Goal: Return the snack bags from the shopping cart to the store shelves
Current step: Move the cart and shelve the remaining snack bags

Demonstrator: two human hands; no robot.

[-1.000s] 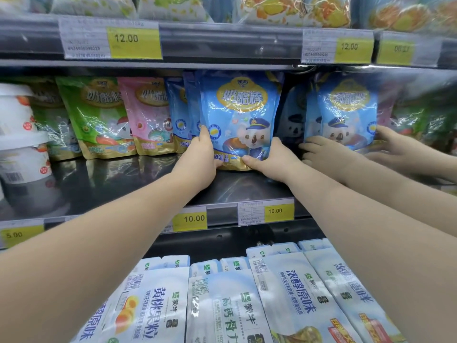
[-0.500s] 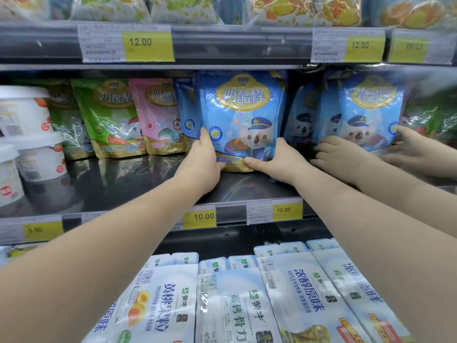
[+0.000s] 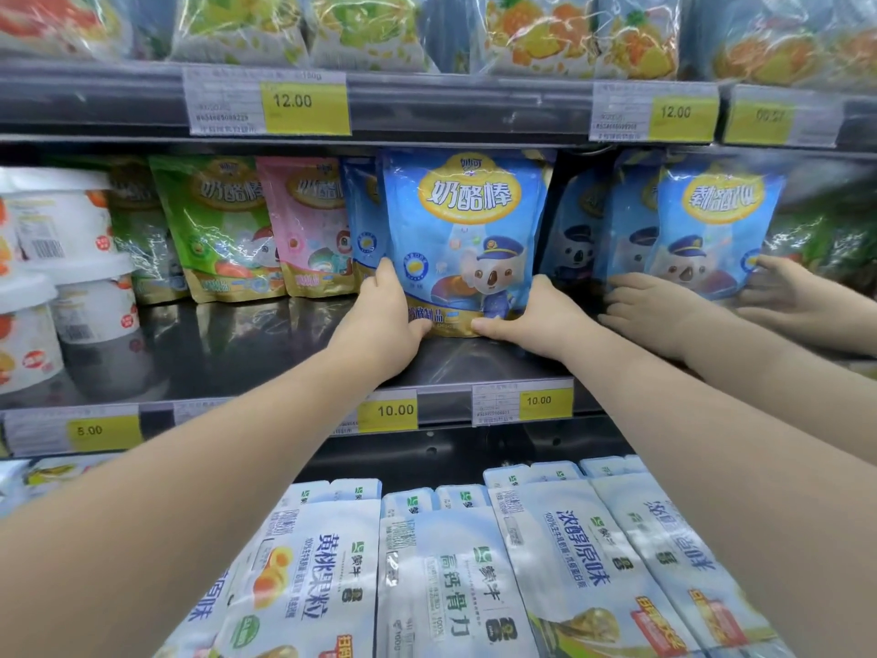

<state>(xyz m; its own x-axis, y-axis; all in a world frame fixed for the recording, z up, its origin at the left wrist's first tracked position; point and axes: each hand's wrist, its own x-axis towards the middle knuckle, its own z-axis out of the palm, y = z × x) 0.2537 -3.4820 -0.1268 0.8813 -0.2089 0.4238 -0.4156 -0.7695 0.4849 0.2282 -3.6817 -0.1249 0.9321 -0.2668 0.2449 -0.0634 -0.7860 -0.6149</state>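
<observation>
Your left hand and right hand pinched the bottom corners of the glossy blue koala-print snack pouch. It stood upright between them on the reflective metal shelf. Looked like the placing step; next called for letting go without tipping it.

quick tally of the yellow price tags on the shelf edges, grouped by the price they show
12.00 tags: 2
10.00 tags: 2
5.00 tag: 1
far-right tag, digits too blurred to read: 1
Total: 6
</observation>
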